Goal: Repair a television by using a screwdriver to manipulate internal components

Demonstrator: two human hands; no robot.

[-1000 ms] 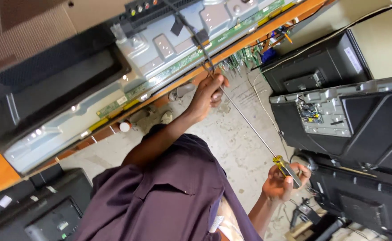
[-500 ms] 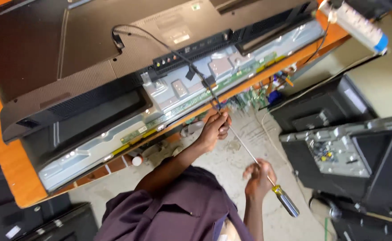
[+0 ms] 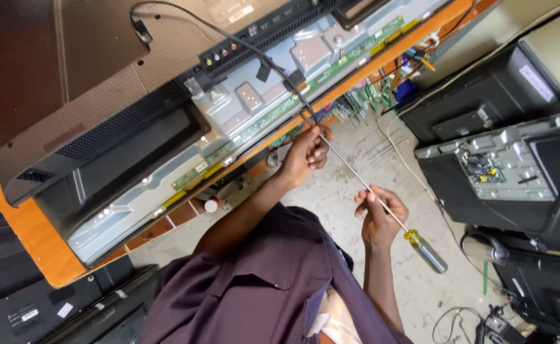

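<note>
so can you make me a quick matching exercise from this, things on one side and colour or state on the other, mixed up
Things:
1. screwdriver
2. bench edge
3. cable
4. shirt

Colour or state:
a. purple
b. held by both hands
c. orange
d. black, lying across the back of the television

Pairs: 1-b, 2-c, 3-d, 4-a

The left hand grips the shaft near the tip, and the right hand grips it near the handle.
</note>
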